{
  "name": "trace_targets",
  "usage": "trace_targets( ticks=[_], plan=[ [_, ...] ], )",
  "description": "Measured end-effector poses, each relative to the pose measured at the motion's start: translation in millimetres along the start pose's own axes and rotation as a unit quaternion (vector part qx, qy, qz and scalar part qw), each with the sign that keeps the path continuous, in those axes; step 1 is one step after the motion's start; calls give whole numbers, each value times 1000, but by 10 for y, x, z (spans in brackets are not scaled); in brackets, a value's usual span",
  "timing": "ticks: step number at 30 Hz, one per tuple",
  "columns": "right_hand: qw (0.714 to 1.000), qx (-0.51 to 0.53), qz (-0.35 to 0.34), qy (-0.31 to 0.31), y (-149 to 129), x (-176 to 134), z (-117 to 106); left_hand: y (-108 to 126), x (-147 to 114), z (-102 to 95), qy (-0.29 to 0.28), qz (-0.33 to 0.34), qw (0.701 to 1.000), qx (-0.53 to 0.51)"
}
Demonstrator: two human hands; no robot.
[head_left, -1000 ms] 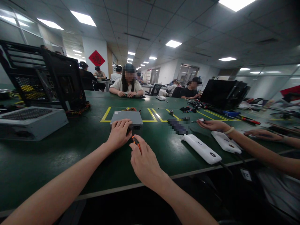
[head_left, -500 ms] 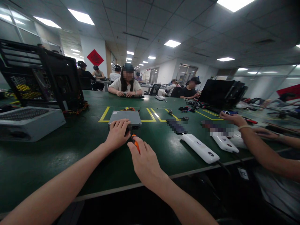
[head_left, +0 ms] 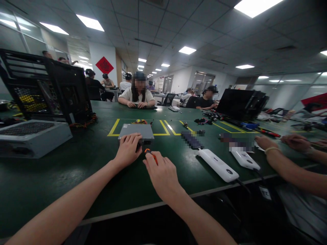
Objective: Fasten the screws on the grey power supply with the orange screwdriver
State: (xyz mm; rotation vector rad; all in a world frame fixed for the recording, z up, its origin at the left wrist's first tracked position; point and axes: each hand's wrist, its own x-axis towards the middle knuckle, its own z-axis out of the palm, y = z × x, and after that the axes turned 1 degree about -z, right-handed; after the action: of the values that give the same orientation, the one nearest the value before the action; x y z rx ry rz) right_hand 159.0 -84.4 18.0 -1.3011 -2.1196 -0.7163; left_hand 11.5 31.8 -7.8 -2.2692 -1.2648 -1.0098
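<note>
A grey metal computer power supply (head_left: 140, 130) lies on the green table, its front face towards me and a bundle of coloured cables (head_left: 143, 121) behind it. My left hand (head_left: 128, 148) grips its near left side, fingers laid over the top and the thumb at the front face. In my right hand (head_left: 163, 173) is an orange and black screwdriver (head_left: 147, 150), held just in front of the power supply's near right corner. My fingers partly cover the handle. Whether the tip touches the power supply I cannot tell.
At left stand a larger power supply (head_left: 35, 137) and an open black computer case (head_left: 48, 88). White power banks (head_left: 217, 165) with cables lie to the right. A co-worker's hands (head_left: 265, 142) are at the right; another person (head_left: 138, 93) sits opposite. Yellow tape (head_left: 113, 127) marks the table.
My right hand and the screwdriver have shifted slightly right and down. The left hand stays on the power supply. The co-worker's near hand at right has lowered towards the table.
</note>
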Motion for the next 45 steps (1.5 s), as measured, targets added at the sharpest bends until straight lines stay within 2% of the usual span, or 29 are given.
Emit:
trace_targets(
  ticks=[3,8,14,17,20,23,26,31,34,37,40,43,45],
  plan=[
    [1000,24,16,-13,-5,2,-35,-1,0,2,1,-1,1000,-2],
    [999,17,-33,-14,-32,-32,1,-7,7,3,-4,-1,1000,-1],
    [1000,16,27,0,31,53,6,-18,17,9,-6,1,1000,3],
    [999,42,-14,2,5,21,23,-25,15,12,-7,1,1000,1],
    [999,29,-38,26,-8,-22,89,-26,18,6,-11,-1,1000,-3],
    [998,17,6,54,2,2,119,-23,28,-3,-13,-2,1000,-3],
    [998,43,25,50,-20,59,86,-30,35,-2,-14,-1,1000,1],
    [997,37,-27,68,-65,82,104,-50,31,13,-17,3,1000,-3],
    [996,28,-3,90,-30,85,131,-45,30,10,-16,-1,1000,-4],
    [996,45,25,75,-11,85,105,-36,31,0,-11,-2,1000,-4],
    [996,54,-1,70,-30,57,96,-34,31,-5,-9,1,1000,-10],
    [991,72,-36,102,-30,24,157,-35,28,-5,-9,-2,1000,-13],
    [988,74,-28,130,-12,19,199,-33,24,-4,-9,-4,1000,-13]
  ],
)
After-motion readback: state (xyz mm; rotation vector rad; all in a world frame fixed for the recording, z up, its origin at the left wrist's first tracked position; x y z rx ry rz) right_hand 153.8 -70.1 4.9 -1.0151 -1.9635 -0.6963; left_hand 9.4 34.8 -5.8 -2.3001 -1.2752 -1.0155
